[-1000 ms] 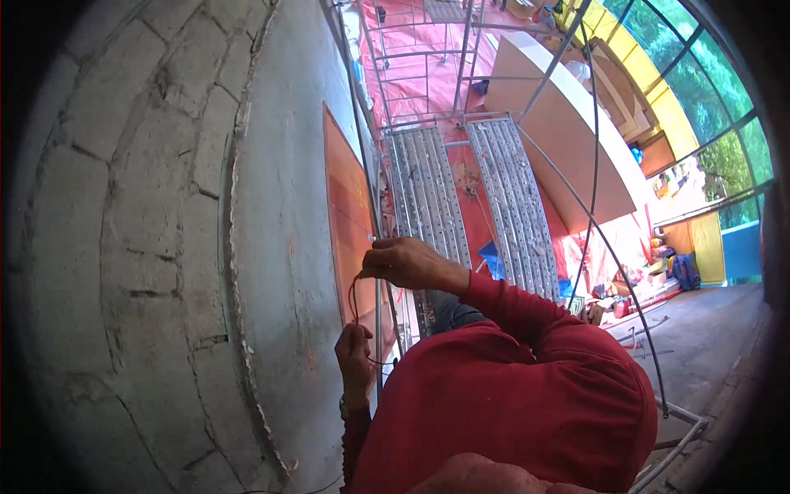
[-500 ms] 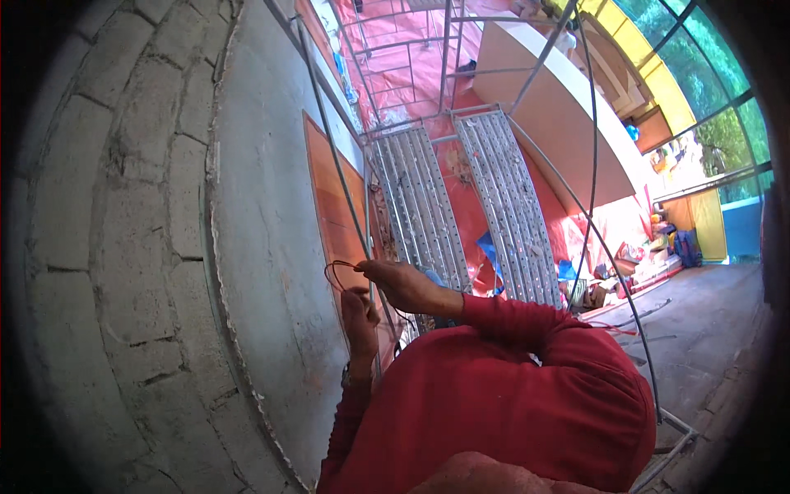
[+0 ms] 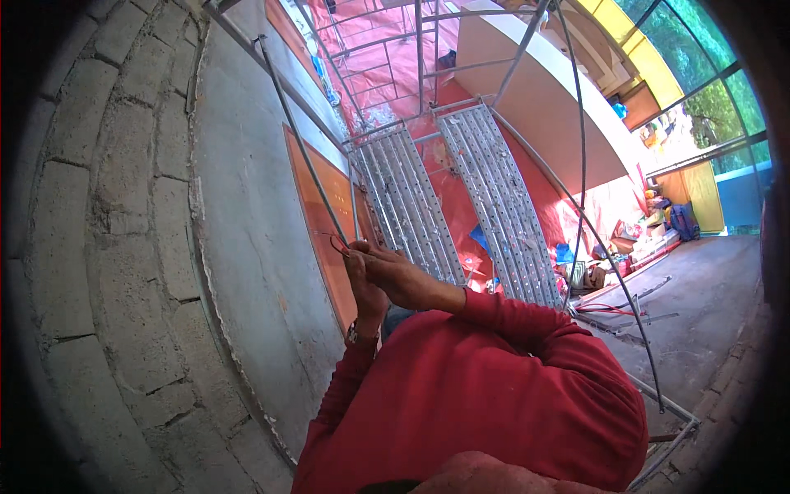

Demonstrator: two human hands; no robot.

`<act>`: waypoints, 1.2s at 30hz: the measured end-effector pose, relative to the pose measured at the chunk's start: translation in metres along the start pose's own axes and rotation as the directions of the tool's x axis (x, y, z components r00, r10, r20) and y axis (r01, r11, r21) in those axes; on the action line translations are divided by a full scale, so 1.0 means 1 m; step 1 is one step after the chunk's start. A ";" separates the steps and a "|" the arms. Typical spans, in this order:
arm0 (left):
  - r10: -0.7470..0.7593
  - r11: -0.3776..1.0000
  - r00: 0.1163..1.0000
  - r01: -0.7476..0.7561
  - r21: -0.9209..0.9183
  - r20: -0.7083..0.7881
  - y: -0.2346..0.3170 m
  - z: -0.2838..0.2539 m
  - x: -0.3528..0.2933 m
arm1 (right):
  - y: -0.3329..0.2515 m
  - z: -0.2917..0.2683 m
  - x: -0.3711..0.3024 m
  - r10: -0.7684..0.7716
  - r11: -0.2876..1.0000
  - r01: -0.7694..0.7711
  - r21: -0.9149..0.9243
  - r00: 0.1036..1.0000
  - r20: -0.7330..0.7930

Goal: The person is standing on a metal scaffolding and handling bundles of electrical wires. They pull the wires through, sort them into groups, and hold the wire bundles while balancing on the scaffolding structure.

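Observation:
Thin red and dark wires (image 3: 339, 245) poke out in a small loop beyond my fingertips, in front of an orange-brown panel. My right hand (image 3: 401, 277) reaches in from the right, its thumb and fingers pinched on the wires. Just below and left of it, my left hand (image 3: 365, 295) is raised upright, its fingers closed against the same wires and touching the right hand. The palms partly hide each other, so the exact grip of the left fingers is covered. A dark watch or bracelet (image 3: 353, 333) circles my left wrist.
Perforated metal scaffold planks (image 3: 407, 206) lie beyond my hands, framed by grey scaffold tubes (image 3: 303, 148). A smooth grey wall panel (image 3: 247, 206) and a block wall (image 3: 123, 247) rise at left. Bags and boxes (image 3: 592, 267) sit at right, near a red cable (image 3: 605, 309).
My hands have come together, the left rising to meet the right at the wires. The wire loop sits lower and tighter. The whole view has shifted slightly.

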State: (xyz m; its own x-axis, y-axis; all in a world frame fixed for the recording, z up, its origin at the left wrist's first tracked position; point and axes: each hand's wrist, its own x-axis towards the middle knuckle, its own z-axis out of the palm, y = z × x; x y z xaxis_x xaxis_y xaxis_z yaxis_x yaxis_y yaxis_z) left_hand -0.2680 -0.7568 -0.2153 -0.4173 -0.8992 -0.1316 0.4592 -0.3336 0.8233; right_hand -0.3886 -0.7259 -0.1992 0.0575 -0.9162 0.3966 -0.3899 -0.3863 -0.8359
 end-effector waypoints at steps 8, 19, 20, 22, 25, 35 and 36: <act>-0.035 0.999 0.998 0.034 0.021 0.049 -0.010 0.009 0.050 | 0.014 -0.027 0.013 0.126 0.968 -0.104 0.230 0.989 -0.081; 0.123 0.919 0.984 -0.162 0.359 0.129 0.021 -0.008 0.136 | 0.027 -0.089 0.081 0.344 0.872 -0.315 0.376 0.939 -0.010; 0.113 0.921 0.985 -0.154 0.358 0.133 0.029 -0.019 0.148 | 0.041 -0.094 0.088 0.353 0.869 -0.322 0.375 0.935 -0.016; -0.148 0.921 0.988 0.121 0.370 0.046 0.046 -0.034 0.164 | 0.070 -0.098 0.098 0.323 0.931 -0.298 0.209 0.942 -0.094; -0.230 0.938 0.963 0.181 0.294 0.138 0.062 -0.041 0.196 | 0.108 -0.101 0.117 0.373 0.921 -0.362 0.143 0.926 -0.055; -0.404 0.850 0.901 0.305 0.430 0.158 0.104 -0.015 0.309 | 0.150 -0.126 0.208 0.380 0.925 -0.380 -0.025 0.925 0.003; -0.426 0.808 0.889 0.289 0.514 0.169 0.109 -0.009 0.319 | 0.151 -0.129 0.220 0.380 0.925 -0.380 -0.016 0.925 0.003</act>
State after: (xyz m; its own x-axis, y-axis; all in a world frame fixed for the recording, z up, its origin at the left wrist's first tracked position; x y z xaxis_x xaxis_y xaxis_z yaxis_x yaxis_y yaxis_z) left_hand -0.3437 -1.0821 -0.1726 -0.6993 -0.6090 -0.3744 -0.1528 -0.3843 0.9105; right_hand -0.5536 -0.9718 -0.1889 -0.0926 -0.9946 0.0476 -0.3967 -0.0070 -0.9179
